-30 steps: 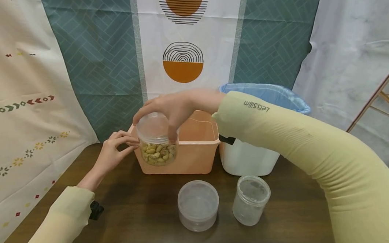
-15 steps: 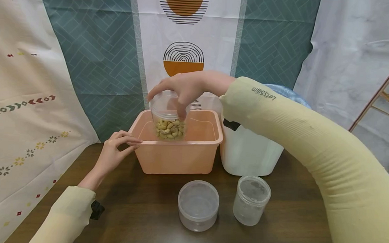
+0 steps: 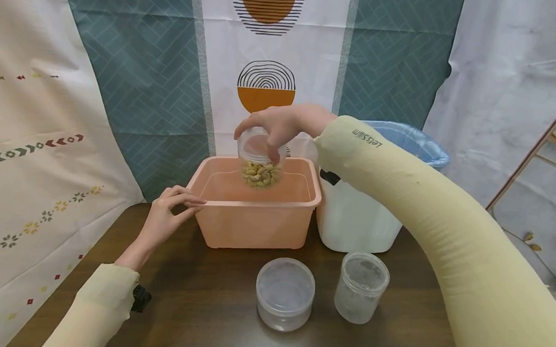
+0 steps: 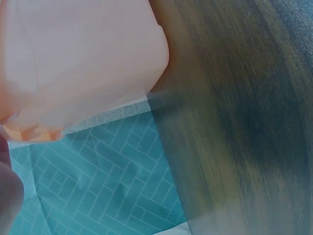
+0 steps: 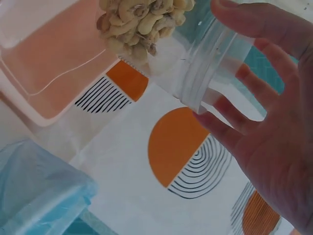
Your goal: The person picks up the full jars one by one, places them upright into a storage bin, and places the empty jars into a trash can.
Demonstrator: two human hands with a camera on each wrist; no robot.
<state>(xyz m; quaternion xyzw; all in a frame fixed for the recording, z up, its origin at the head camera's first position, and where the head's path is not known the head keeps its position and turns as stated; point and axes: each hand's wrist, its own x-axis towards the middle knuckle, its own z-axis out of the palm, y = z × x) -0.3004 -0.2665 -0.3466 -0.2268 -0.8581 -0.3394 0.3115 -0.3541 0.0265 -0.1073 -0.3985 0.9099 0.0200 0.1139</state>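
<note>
In the head view my right hand grips a clear plastic jar by its top from above. Pale cashews fill its lower part. The jar hangs roughly upright over the mouth of a peach plastic tub; how deep its base reaches cannot be told. In the right wrist view the fingers and thumb curl round the jar's clear top, the cashews beyond. My left hand pinches the tub's front left rim; the left wrist view catches only a bit of that hand beside the tub.
On the dark wooden table stand a low, wide clear container and a taller clear jar. Right of the tub is a white bin lined with a blue bag. Patterned curtains hang behind.
My right hand has carried the jar of cashews away from in front of the tub, back and to the right, over its opening. My left hand stays at the rim.
</note>
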